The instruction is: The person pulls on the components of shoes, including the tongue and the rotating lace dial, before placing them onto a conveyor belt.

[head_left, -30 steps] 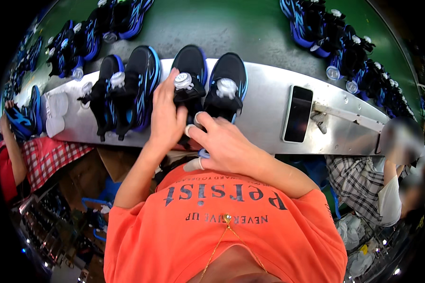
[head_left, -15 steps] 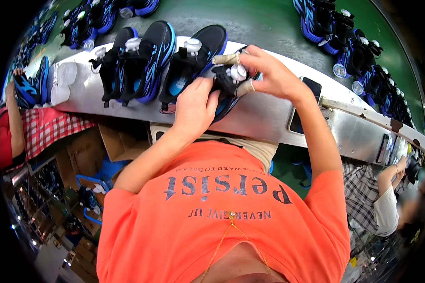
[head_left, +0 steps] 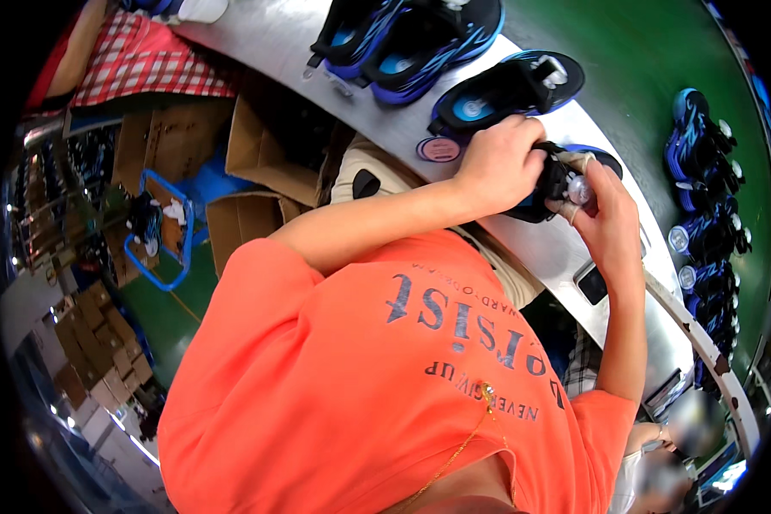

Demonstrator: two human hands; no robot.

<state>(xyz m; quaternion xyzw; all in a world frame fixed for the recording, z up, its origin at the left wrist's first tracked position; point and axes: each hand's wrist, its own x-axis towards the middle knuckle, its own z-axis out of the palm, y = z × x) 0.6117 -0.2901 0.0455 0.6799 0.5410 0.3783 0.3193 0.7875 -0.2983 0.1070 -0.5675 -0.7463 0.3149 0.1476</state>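
A black and blue sneaker (head_left: pixel 535 206) lies at the table's near edge between my two hands. My left hand (head_left: pixel 501 167) is closed on the sneaker's left side, its fingertips partly hidden by the upper. My right hand (head_left: pixel 610 210) pinches the tongue area around a clear, whitish dial (head_left: pixel 580 190). Beige covers wrap the thumb and index finger of that hand. Just beyond my left hand stands another sneaker (head_left: pixel 469 109) with its opening facing up. A round pink tag (head_left: pixel 439 150) lies by its heel.
More sneakers (head_left: pixel 433 47) stand farther left on the metal table (head_left: pixel 385 128). A phone (head_left: pixel 591 283) lies by my right forearm. Sneakers line the green surface (head_left: pixel 634 77) at right. Cardboard boxes (head_left: pixel 270 146) and a blue-framed cart (head_left: pixel 188 231) are below left; co-workers sit at both sides.
The view has swung, so the table now slopes down to the right. Both hands stay on the same sneaker, with the right hand still at its dial.
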